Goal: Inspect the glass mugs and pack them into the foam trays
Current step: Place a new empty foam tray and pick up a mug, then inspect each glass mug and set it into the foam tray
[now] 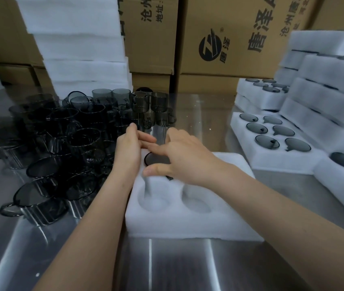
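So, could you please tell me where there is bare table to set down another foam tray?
The table is bare beyond the working tray, between the loose mugs and the filled trays, up to the cartons; also along its near edge. Left is crowded with mugs, right with stacked trays.
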Demonstrator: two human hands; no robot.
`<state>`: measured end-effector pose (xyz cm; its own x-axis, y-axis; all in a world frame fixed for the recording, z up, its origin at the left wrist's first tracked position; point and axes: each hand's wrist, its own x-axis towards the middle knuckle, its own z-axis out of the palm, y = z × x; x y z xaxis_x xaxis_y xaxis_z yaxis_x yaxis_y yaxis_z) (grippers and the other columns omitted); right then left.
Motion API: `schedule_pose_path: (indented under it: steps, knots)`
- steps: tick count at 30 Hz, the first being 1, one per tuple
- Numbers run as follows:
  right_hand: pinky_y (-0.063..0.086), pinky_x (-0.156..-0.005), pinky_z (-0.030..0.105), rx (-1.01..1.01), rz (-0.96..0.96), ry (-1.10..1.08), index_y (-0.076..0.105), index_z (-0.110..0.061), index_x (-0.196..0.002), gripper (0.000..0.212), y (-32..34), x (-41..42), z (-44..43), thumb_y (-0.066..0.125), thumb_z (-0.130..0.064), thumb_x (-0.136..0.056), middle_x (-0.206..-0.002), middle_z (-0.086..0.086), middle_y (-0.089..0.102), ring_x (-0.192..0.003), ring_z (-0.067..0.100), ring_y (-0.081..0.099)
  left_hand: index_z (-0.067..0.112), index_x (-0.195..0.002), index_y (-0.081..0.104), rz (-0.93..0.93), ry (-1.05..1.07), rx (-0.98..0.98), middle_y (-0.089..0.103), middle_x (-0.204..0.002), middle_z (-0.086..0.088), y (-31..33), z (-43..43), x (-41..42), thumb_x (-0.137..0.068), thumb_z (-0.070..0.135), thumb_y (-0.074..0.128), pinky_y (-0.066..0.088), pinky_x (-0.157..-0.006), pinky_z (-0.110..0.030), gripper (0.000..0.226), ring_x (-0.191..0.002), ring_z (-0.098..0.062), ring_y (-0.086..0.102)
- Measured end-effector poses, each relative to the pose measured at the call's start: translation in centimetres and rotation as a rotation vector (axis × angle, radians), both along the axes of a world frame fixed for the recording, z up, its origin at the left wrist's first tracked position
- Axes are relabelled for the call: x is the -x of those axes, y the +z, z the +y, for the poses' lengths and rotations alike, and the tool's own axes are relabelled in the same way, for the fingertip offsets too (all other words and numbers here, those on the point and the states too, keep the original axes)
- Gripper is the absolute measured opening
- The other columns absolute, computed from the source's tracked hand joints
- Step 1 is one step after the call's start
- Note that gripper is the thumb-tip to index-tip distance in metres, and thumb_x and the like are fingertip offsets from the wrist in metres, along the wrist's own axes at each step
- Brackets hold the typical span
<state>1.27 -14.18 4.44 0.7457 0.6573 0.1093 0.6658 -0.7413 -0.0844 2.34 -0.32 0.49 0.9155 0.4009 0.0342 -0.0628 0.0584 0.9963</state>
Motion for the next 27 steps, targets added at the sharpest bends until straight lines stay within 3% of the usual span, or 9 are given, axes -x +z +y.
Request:
schedule_pose_path:
  steps: [3,6,10,13,16,19,23,27]
  knots:
    - [0.024,-0.083,0.036,-0.020,0.012,-0.047,0.038,-0.051,-0.143,0.071,-0.3,-0.1,-0.1,0.046,-0.078,-0.078,-0.104,-0.001,0.033,-0.097,0.018,0.024,0.007,-0.072,0.067,0.009,0.011,-0.047,0.069,-0.063,-0.007,0.1,0.0,0.1,-0.103,0.033,0.030,0.046,-0.072,-0.031,0.055,-0.068,-0.017,0.062]
    - [0.026,-0.087,0.038,-0.078,0.128,-0.054,0.044,-0.057,-0.136,0.062,-0.3,-0.4,-0.3,0.052,-0.076,-0.078,-0.105,-0.002,0.037,-0.104,0.018,0.031,0.011,-0.069,0.069,0.052,-0.011,-0.123,0.068,-0.066,-0.002,0.3,-0.2,0.3,-0.100,0.028,0.038,0.043,-0.060,-0.019,0.047,-0.064,-0.007,0.062]
    - [0.044,-0.077,0.031,-0.458,0.435,-0.046,0.076,-0.032,-0.103,0.031,1.1,-1.7,-1.1,0.062,-0.055,-0.088,-0.084,-0.009,0.064,-0.082,0.007,0.057,0.014,-0.059,0.066,0.120,-0.010,-0.112,0.064,-0.060,-0.001,0.5,-0.1,0.4,-0.089,0.015,0.051,0.041,-0.055,-0.024,0.034,-0.059,-0.014,0.056]
    - [0.042,-0.069,0.019,-0.601,0.339,-0.156,0.074,-0.024,-0.108,0.022,1.9,-4.0,-0.7,0.055,-0.030,-0.098,-0.094,-0.013,0.066,-0.077,0.000,0.055,0.015,-0.060,0.069,0.160,0.020,-0.163,0.067,-0.058,0.001,0.4,-0.3,0.6,-0.086,0.018,0.051,0.045,-0.059,-0.027,0.031,-0.061,-0.016,0.060]
    - [0.036,-0.062,0.008,-0.508,0.386,-0.083,0.060,-0.023,-0.132,0.033,2.5,-5.4,1.2,0.049,-0.016,-0.101,-0.103,-0.016,0.055,-0.083,-0.002,0.050,0.012,-0.070,0.072,0.194,0.067,-0.214,0.070,-0.071,-0.005,0.4,-0.5,0.6,-0.086,0.021,0.055,0.049,-0.069,-0.034,0.025,-0.072,-0.024,0.062]
    - [0.036,-0.063,0.006,-0.342,0.400,-0.028,0.053,-0.022,-0.139,0.039,2.9,-6.2,3.4,0.049,-0.014,-0.101,-0.117,-0.012,0.059,-0.094,0.001,0.048,0.008,-0.065,0.063,0.252,0.095,-0.284,0.058,-0.065,-0.004,0.4,-0.5,0.7,-0.085,0.026,0.059,0.037,-0.056,-0.030,0.027,-0.063,-0.022,0.052]
    - [0.047,-0.060,0.013,-0.167,0.413,-0.036,0.068,-0.012,-0.122,0.029,2.4,-6.8,5.8,0.053,-0.016,-0.098,-0.112,0.000,0.068,-0.087,0.010,0.060,0.011,-0.062,0.057,0.281,0.068,-0.314,0.054,-0.063,-0.002,0.5,-0.5,0.9,-0.085,0.021,0.060,0.031,-0.052,-0.027,0.025,-0.061,-0.019,0.047]
    - [0.048,-0.047,0.016,-0.188,0.426,-0.130,0.074,-0.005,-0.104,0.030,1.6,-7.2,5.9,0.060,-0.029,-0.095,-0.078,0.004,0.065,-0.059,0.011,0.055,0.012,-0.065,0.059,0.268,0.066,-0.331,0.056,-0.066,-0.002,0.5,-0.4,0.9,-0.084,0.019,0.058,0.032,-0.051,-0.026,0.020,-0.062,-0.018,0.050]
